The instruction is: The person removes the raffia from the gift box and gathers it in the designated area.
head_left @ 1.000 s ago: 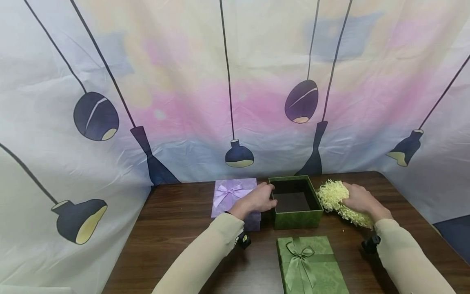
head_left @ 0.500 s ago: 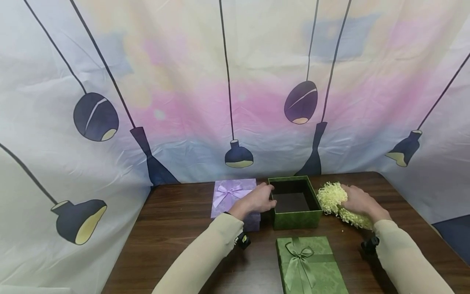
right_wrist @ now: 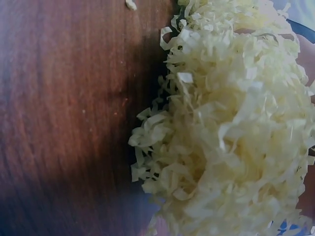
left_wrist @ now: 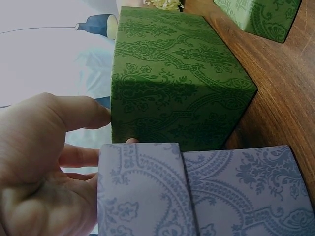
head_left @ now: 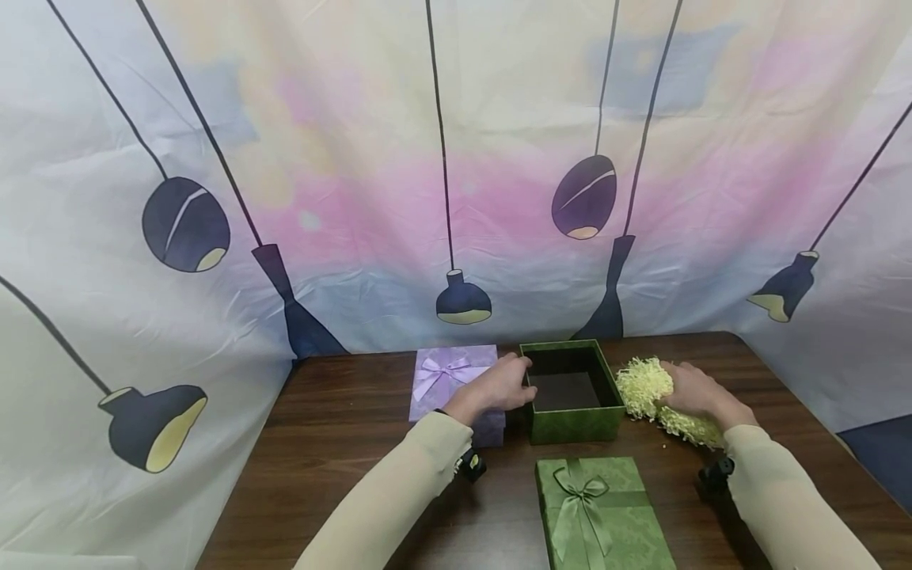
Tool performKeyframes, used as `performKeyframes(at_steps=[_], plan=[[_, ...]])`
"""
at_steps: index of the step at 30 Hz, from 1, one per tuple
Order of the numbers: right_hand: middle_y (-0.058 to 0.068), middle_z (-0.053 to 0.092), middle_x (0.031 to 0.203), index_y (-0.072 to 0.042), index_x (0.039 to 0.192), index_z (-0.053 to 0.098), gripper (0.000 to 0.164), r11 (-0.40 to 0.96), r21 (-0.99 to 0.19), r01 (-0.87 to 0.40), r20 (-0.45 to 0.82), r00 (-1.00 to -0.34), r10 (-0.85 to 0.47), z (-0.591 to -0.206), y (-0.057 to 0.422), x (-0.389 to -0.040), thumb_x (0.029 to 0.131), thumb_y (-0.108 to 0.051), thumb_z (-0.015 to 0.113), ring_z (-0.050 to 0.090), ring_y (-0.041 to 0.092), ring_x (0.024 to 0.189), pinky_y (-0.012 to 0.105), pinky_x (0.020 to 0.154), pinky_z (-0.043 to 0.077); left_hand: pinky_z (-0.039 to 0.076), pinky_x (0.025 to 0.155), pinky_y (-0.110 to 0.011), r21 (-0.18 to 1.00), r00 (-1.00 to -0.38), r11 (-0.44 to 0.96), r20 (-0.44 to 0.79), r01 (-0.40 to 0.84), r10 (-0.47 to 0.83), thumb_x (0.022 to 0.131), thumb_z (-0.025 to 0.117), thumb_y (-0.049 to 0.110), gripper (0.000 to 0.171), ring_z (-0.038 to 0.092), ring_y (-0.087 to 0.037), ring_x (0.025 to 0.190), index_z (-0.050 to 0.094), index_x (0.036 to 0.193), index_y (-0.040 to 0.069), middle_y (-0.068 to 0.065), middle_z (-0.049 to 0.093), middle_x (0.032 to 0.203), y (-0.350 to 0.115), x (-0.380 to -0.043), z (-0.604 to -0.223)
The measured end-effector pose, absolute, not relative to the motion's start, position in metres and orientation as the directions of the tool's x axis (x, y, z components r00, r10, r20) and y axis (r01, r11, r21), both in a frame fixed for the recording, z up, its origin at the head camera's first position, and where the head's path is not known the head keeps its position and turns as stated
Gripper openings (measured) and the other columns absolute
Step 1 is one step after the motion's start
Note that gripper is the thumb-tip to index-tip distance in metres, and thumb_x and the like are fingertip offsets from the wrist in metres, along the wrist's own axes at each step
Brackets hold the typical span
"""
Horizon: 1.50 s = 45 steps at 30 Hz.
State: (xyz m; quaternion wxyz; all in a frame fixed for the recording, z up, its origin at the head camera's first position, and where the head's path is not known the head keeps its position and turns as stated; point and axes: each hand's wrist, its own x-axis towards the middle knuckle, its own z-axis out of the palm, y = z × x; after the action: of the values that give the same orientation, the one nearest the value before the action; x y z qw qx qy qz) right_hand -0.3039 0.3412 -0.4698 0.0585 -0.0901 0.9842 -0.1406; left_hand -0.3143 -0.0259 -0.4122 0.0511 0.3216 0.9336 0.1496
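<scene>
In the head view, an open green gift box (head_left: 575,426) with a dark inside stands at the table's back. My left hand (head_left: 495,386) holds its left wall at the rim; the left wrist view has the thumb at the box's top edge and a fingertip against its outer side. To the right, my right hand (head_left: 698,393) grips a heap of pale yellow shredded paper (head_left: 644,388), which hides its fingertips. Strands fill much of the right wrist view. Nearer the front lies the green patterned lid (head_left: 620,514) with a ribbon bow.
A lilac gift box (head_left: 445,364) with a bow stands left of the green box, partly under my left hand. One loose shred (right_wrist: 130,5) lies on the brown wooden table (head_left: 321,459). A printed curtain (head_left: 370,198) hangs behind the table.
My right hand has shifted slightly left, and the top of the shredded paper heap sits a little lower. My left hand and the boxes stay where they were.
</scene>
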Motion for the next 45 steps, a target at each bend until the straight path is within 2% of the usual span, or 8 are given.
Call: performKeyframes(at_steps=[12,15,19,23,32,45], plan=[[0.048,0.029,0.139,0.014,0.146,0.029,0.087,0.934,-0.335,-0.120,-0.137,-0.975,-0.175,-0.472,0.338,-0.298,0.082,-0.025,0.074,0.028,0.063,0.126,0.068,0.094,0.038,0.043,0.104,-0.030,0.317,-0.789,0.748,0.004,0.583,0.614,0.094,0.061,0.024,0.053,0.053,-0.026,0.124,0.050,0.138,-0.003,-0.018,0.056,0.132,-0.025,-0.313,-0.413],[0.049,0.029,0.137,0.014,0.145,0.029,0.088,0.934,-0.333,-0.129,-0.132,-0.974,-0.181,-0.473,0.338,-0.297,0.082,-0.026,0.074,0.031,0.065,0.123,0.068,0.093,0.038,0.043,0.105,-0.031,0.320,-0.790,0.749,0.000,0.580,0.613,0.094,0.061,0.024,0.053,0.053,-0.026,0.124,0.050,0.138,-0.003,-0.019,0.056,0.133,-0.025,-0.313,-0.413],[0.049,0.026,0.137,0.014,0.145,0.027,0.090,0.937,-0.324,-0.131,-0.160,-0.969,-0.191,-0.474,0.337,-0.297,0.083,-0.031,0.074,0.028,0.068,0.121,0.071,0.093,0.035,0.044,0.103,-0.031,0.323,-0.790,0.748,-0.003,0.580,0.614,0.094,0.061,0.025,0.053,0.053,-0.026,0.124,0.049,0.138,-0.003,-0.018,0.056,0.133,-0.025,-0.313,-0.412],[0.050,0.021,0.139,0.014,0.146,0.025,0.091,0.937,-0.326,-0.124,-0.187,-0.963,-0.193,-0.473,0.335,-0.298,0.085,-0.032,0.073,0.020,0.071,0.123,0.075,0.095,0.029,0.044,0.103,-0.031,0.325,-0.788,0.746,-0.006,0.581,0.616,0.094,0.060,0.025,0.054,0.053,-0.026,0.124,0.049,0.139,-0.003,-0.019,0.056,0.133,-0.026,-0.313,-0.411],[0.048,0.012,0.141,0.012,0.149,0.017,0.098,0.924,-0.369,-0.098,-0.217,-0.958,-0.188,-0.476,0.334,-0.298,0.085,-0.037,0.072,0.013,0.070,0.124,0.076,0.096,0.025,0.044,0.103,-0.032,0.334,-0.788,0.744,-0.006,0.579,0.616,0.094,0.060,0.023,0.053,0.052,-0.026,0.124,0.048,0.139,-0.004,-0.020,0.055,0.133,-0.027,-0.314,-0.409],[0.047,0.012,0.141,0.011,0.150,0.014,0.100,0.918,-0.386,-0.095,-0.211,-0.959,-0.188,-0.481,0.339,-0.298,0.085,-0.039,0.072,0.013,0.069,0.124,0.077,0.096,0.024,0.043,0.104,-0.031,0.334,-0.789,0.742,0.006,0.581,0.615,0.094,0.060,0.023,0.053,0.053,-0.026,0.124,0.049,0.138,-0.004,-0.020,0.056,0.132,-0.026,-0.314,-0.410]])
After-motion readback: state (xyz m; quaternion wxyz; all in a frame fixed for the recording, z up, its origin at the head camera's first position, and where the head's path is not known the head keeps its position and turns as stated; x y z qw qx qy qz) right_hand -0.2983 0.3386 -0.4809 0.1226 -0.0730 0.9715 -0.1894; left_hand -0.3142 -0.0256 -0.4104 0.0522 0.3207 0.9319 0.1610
